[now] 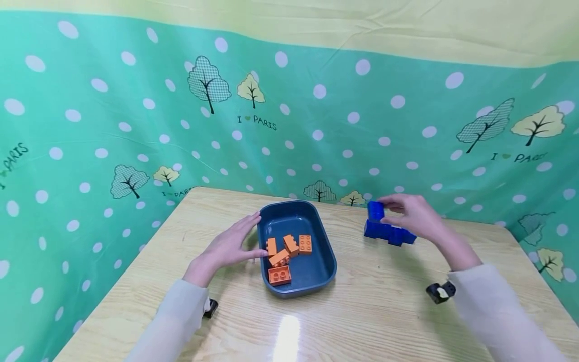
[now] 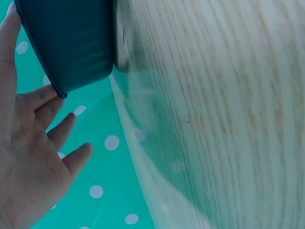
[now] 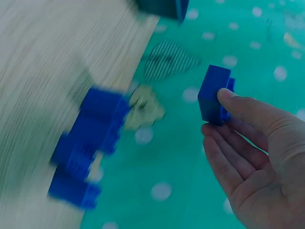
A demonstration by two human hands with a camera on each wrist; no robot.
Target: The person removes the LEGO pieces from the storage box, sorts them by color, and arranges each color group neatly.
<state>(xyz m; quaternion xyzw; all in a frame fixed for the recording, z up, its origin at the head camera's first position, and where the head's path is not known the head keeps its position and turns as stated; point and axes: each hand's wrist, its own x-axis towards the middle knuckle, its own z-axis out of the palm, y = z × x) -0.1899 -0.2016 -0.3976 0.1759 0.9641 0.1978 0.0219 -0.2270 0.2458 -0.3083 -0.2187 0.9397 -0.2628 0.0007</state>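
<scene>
Blue brick (image 1: pixel 376 211) is the one to watch, over to the far right of the scene; working from the near side, we open on the counter (image 1: pixel 357 311), pale streaky wood grain, smooth enough to throw back a bright stripe of light. Next comes the tray (image 1: pixel 312 274), dark blue, round-cornered, slim-rimmed, plastic by the look of it. Inside, across its left and middle, lie five orange bricks (image 1: pixel 305 245), boxy and hard-edged: the nearest shows a hollow underside, another faces its studs up. At the tray's left rim it's the left-hand grip (image 1: pixel 232 244), fingers spread and loose, touching rather than clasping, a steadying touch I'd say. Farther off to the right, the other blue bricks (image 1: pixel 380 230) sit bunched on the counter, blocky and smooth, too blurred in the right wrist view for a sure count. And just beyond them, the right-hand grip (image 1: pixel 413 213) pinches that single blue brick between thumb and fingertips, studs toward the palm, apart from its neighbours. Step in hand, as I judge it: a pick-up, pinch made. What the next move calls for is firm pressure on those flat faces and room to pass the others without a knock. Farthest back hangs green cloth (image 1: pixel 289 141), white-dotted, lightly creased, printed with trees.
</scene>
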